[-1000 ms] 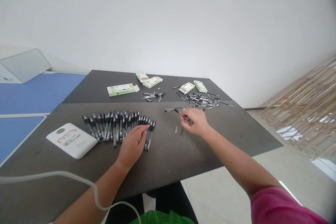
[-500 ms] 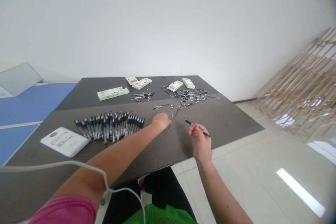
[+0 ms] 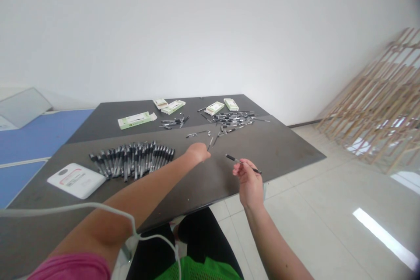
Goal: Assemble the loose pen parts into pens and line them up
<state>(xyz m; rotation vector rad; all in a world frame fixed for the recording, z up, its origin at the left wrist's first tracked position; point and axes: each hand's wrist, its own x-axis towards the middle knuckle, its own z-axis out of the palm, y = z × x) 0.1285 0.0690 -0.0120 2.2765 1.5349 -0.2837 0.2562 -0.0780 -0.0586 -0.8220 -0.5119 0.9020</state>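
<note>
Right hand (image 3: 250, 186) half open, palm up, pinching a black pen (image 3: 243, 164) between its fingers, raised by the near edge of the dark table (image 3: 278, 148). Left hand (image 3: 198, 152) curled low over the tabletop; its grip was hidden, so I could not tell if it held anything. A slim pen part (image 3: 210, 143) lay just beyond it, a row of black pens (image 3: 131, 161) to its left. Farther off: loose pen parts (image 3: 232, 118), green-and-white cartons (image 3: 135, 120).

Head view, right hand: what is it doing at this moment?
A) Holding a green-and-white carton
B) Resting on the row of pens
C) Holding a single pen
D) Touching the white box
C. The right hand pinches one black pen in its fingers, away from the row and the cartons.
</note>
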